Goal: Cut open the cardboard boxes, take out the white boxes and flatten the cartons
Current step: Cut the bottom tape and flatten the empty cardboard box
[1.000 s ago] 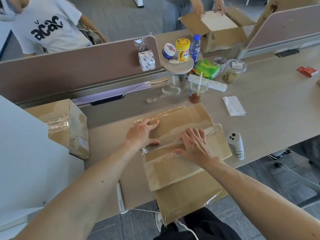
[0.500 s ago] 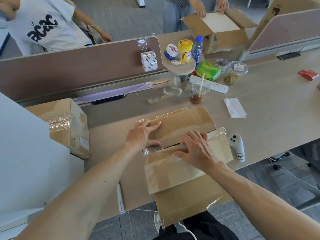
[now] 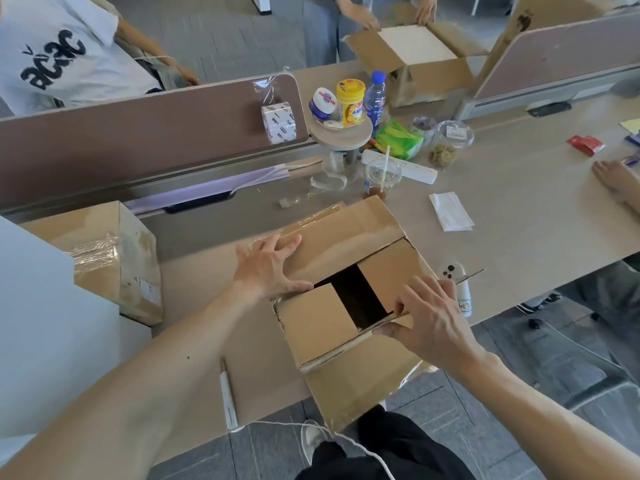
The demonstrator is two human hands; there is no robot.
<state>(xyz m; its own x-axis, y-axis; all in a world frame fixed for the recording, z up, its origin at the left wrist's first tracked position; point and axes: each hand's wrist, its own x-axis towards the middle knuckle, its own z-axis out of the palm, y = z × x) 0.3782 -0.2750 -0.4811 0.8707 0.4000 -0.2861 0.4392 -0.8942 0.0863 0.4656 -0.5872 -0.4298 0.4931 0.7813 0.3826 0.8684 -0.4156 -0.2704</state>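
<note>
The carton (image 3: 322, 327) stands in the lower middle of the frame, at the near edge of the tabletop (image 3: 519, 220), and its near side hangs a little over this edge. It is of plain brown corrugated cardboard, matte, with creases and worn corners. Its top is partly open: two inner flaps lie almost flat, and between them is a dark rectangular gap whose content I cannot see. The far outer flap is folded back and carries a strip of clear tape (image 3: 311, 220), glossy and wrinkled, along its far edge.

The left hand (image 3: 268, 268) lies flat on the far outer flap with fingers straight and spread, so its grip is apart and it only presses. The right hand (image 3: 433, 323) holds the raised near outer flap at the right of the gap. The thumb is on the near face and the fingers bend over the edge, so its grip is clamped on the carton.

At the left of the frame a second carton (image 3: 114, 258) lies closed, with crumpled clear film on its side. At the upper middle another person's hands hold an open carton (image 3: 440, 77) in which sits a smooth white box (image 3: 415, 46).
</note>
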